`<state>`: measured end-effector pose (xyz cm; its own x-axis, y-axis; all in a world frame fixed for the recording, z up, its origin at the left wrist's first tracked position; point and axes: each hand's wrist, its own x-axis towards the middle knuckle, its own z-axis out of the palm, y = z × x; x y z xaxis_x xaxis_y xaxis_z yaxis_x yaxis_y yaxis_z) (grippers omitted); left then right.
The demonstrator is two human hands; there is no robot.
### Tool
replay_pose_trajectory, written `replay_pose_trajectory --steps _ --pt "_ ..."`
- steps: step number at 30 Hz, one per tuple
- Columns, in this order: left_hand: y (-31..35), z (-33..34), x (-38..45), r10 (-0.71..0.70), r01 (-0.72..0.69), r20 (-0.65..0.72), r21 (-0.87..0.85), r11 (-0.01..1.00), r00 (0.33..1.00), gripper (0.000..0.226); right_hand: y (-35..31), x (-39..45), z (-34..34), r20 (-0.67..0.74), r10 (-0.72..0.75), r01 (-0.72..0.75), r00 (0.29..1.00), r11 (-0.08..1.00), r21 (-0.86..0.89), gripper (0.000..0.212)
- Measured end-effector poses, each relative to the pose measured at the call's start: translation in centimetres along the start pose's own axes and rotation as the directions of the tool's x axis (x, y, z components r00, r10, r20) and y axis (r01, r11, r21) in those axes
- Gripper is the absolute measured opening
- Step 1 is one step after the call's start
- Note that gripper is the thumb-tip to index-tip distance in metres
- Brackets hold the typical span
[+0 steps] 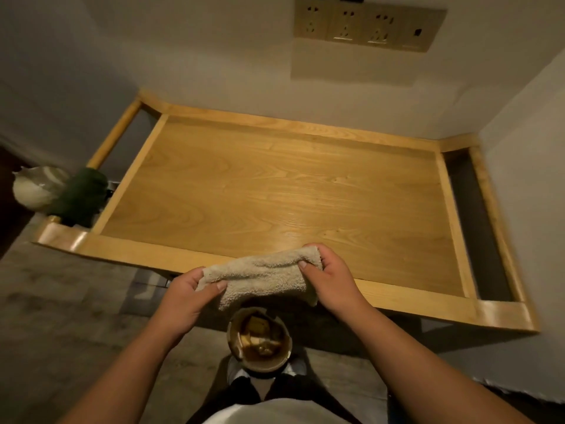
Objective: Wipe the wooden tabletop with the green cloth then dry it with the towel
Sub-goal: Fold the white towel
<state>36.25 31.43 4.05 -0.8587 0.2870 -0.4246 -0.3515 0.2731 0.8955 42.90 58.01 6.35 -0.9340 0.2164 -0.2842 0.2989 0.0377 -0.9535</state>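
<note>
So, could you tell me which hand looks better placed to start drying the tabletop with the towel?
Probably the right hand: it grips the towel already over the wooden tabletop; the left hand holds its end off the near edge.

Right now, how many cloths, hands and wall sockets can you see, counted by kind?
Cloths: 2, the beige towel and the green cloth.
Hands: 2, left hand and right hand, both gripping the towel.
Wall sockets: 3.
Total: 7.

Nubby terry towel (263,270), glossy wooden tabletop (275,185)
</note>
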Motion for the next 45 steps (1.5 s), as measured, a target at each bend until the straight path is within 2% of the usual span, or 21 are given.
replay_pose_trajectory --steps 3,6,9,12,14,20,25,29,32,41,45 --pt "0.2 -0.9 -1.0 0.049 -0.052 -0.120 -0.020 0.998 0.992 0.013 -0.1 0.6 1.6 0.002 -0.062 0.062 0.998 0.998 -0.023 0.026" --pt "0.5 -2.5 -2.1 0.104 -0.103 -0.218 0.013 0.995 0.970 0.028 -0.5 1.2 3.8 0.013 -0.079 0.080 0.997 0.996 -0.038 0.026" --pt "0.5 -5.0 -3.2 0.121 -0.117 -0.260 0.032 0.993 0.958 0.009 -1.1 1.8 6.2 0.052 -0.118 0.121 0.992 0.991 -0.063 0.024" --pt "0.5 -7.6 -4.2 0.123 -0.126 -0.288 0.007 0.992 0.950 0.026 -2.0 2.1 8.9 0.109 -0.144 0.152 0.984 0.986 -0.070 0.020" --pt "0.4 -9.4 -4.6 0.114 -0.130 -0.311 -0.030 0.991 0.943 0.030 -2.7 2.1 10.9 0.126 -0.172 0.183 0.977 0.980 -0.083 0.018" --pt "-1.0 -17.3 -5.8 0.128 -0.140 -0.308 -0.015 0.990 0.943 0.032 -4.7 2.5 19.1 0.130 -0.220 0.232 0.967 0.969 -0.085 0.022" --pt "-2.6 -25.7 -5.9 0.107 -0.121 -0.330 -0.021 0.992 0.938 0.016 -4.8 2.7 27.1 0.104 -0.215 0.225 0.971 0.970 -0.097 0.021" --pt "-2.9 -31.2 -6.2 0.118 -0.122 -0.331 0.007 0.992 0.936 0.020 -5.4 2.8 33.1 0.070 -0.195 0.201 0.978 0.976 -0.090 0.019" --pt "-2.9 -34.4 -6.0 0.112 -0.119 -0.388 0.006 0.993 0.915 0.023 -6.3 3.1 36.4 0.079 -0.199 0.205 0.977 0.975 -0.088 0.019" --pt "-1.6 -38.7 -1.4 0.063 -0.087 -0.390 -0.043 0.995 0.919 0.021 -8.3 8.1 39.8 0.066 -0.211 0.214 0.975 0.976 -0.037 0.022" --pt "0.0 -40.1 2.6 0.060 -0.077 -0.390 -0.028 0.997 0.919 0.028 -8.8 12.3 40.2 0.066 -0.216 0.219 0.974 0.975 -0.041 0.025"
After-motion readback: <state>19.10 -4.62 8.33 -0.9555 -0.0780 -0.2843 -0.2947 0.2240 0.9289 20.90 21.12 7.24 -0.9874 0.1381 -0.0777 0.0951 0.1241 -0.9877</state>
